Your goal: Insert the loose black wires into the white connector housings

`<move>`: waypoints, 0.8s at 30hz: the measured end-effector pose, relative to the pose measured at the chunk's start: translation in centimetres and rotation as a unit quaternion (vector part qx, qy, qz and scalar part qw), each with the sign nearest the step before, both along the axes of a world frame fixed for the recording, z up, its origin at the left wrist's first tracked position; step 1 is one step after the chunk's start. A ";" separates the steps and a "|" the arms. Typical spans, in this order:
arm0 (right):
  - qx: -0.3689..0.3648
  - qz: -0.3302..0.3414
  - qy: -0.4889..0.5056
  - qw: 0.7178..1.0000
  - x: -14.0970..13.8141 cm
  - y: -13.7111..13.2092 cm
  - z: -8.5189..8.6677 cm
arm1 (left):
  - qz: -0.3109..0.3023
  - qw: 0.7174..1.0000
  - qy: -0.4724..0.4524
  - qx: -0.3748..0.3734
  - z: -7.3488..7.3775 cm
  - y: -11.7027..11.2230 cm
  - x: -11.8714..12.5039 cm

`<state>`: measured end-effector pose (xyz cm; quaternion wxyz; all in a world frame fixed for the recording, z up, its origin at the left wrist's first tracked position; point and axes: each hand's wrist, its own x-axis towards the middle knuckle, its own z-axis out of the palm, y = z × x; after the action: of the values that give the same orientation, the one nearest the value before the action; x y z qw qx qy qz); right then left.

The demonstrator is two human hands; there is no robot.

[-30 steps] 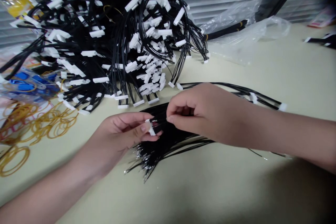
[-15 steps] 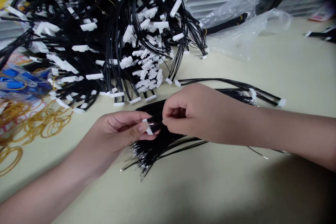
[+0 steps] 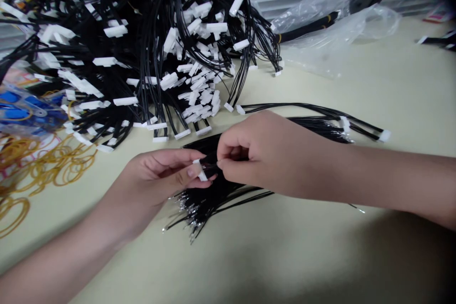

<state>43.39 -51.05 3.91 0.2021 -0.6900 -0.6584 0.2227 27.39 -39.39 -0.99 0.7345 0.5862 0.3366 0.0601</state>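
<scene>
Between thumb and fingers, my left hand [image 3: 167,173] holds a small white connector housing [image 3: 200,170]. My right hand [image 3: 263,152] pinches a thin black wire [image 3: 213,167] just to the right of the housing; the wire's tip is at or in the housing, and I cannot tell how deep. Beneath both hands lies a bundle of loose black wires [image 3: 206,202] with bare metal terminals at the lower left end. Behind my right wrist rests a black cable with white connectors [image 3: 384,136], partly hidden by the hand.
A large heap of black cable harnesses [image 3: 149,57] with white connectors fills the back left. Yellow rubber bands [image 3: 53,166] and a bag of blue parts [image 3: 28,109] lie at the left. A clear plastic bag [image 3: 320,57] with black sleeved cable sits at the back right.
My right hand has shifted slightly left, closer to the white connector housing. My left hand keeps its hold on the housing. The view has tilted a little.
</scene>
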 end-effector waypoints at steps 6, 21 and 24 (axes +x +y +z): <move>0.045 0.019 -0.070 0.996 -0.5 0.2 -0.5 | -0.017 1.000 0.000 0.010 -0.1 0.0 0.0; 0.118 0.105 -0.231 0.960 -2.3 -2.1 -0.4 | -0.030 0.995 -0.064 -0.065 -0.1 0.2 0.3; 0.038 0.168 -0.235 0.956 -3.4 -2.6 -1.8 | -0.011 0.994 -0.065 -0.088 -0.1 0.2 0.3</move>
<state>39.99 -53.61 2.07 0.0273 -0.5937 -0.8020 0.0595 27.73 -39.22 -1.09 0.8043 0.5177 0.2856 0.0597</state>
